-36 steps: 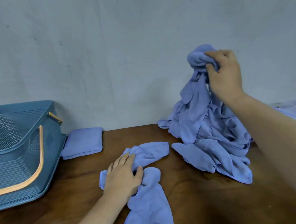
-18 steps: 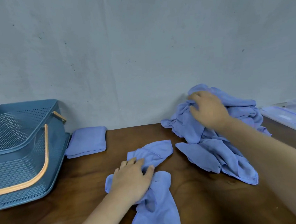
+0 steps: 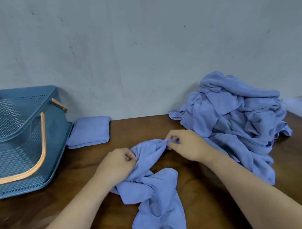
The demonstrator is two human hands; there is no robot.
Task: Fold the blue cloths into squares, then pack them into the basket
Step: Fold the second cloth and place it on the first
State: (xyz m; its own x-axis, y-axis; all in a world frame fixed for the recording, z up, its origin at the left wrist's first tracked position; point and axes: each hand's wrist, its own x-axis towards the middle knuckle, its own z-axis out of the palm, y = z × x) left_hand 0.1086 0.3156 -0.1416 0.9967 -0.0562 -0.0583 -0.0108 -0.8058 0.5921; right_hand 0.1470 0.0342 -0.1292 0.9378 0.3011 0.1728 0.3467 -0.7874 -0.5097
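Fabric with a soft, fuzzy nap makes up the blue cloth (image 3: 152, 187) that lies crumpled and twisted on the dark wooden table (image 3: 46, 213) before us, its stitched hems curling into loops toward the near edge. Our left hand (image 3: 117, 163) curls fingers and thumb round a bunched fold at the cloth's far end. Our right hand (image 3: 186, 144) pinches the twisted corner just beside it, fingers tightly bent. Behind the right hand, a loose heap of cloths (image 3: 236, 119) slumps against the grey wall (image 3: 142, 52). A folded square cloth (image 3: 89, 132) lies flat by the wall, just beside the perforated teal plastic basket (image 3: 14, 141) with its orange handle (image 3: 40, 157) at left. A clear plastic item (image 3: 301, 109) peeks in at far right.
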